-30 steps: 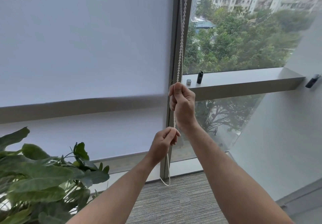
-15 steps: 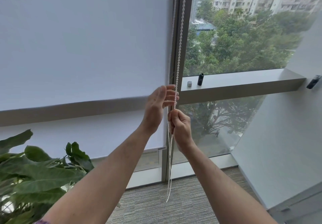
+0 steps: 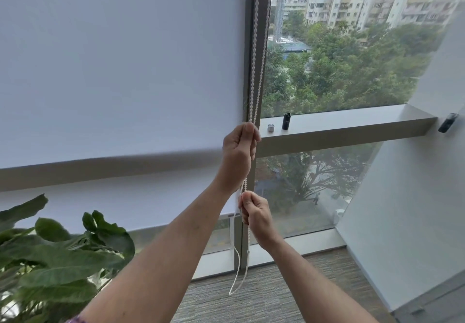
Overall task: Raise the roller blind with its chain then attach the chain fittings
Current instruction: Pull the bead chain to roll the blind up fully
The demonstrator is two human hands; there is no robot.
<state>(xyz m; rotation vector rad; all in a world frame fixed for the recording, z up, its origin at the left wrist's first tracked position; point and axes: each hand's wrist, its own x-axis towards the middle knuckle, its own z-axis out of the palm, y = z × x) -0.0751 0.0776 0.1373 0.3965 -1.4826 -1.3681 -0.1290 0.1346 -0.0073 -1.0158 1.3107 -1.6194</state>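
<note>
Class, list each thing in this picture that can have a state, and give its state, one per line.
Blind: partly raised, bottom edge near the floor.
Chain: hanging, gripped in two places.
Left hand: grips the chain, higher up.
Right hand: grips the chain, lower down.
Black cylinder: upright on the ledge.

You cannot see the top of the chain (image 3: 254,53): it runs out past the upper edge. Your left hand (image 3: 237,155) covers the strands it grips, and your right hand (image 3: 256,215) hides another stretch. The two small fittings (image 3: 286,121) on the sill (image 3: 352,121) are too small to identify. The plant (image 3: 52,259) is cut off at the left.
</note>
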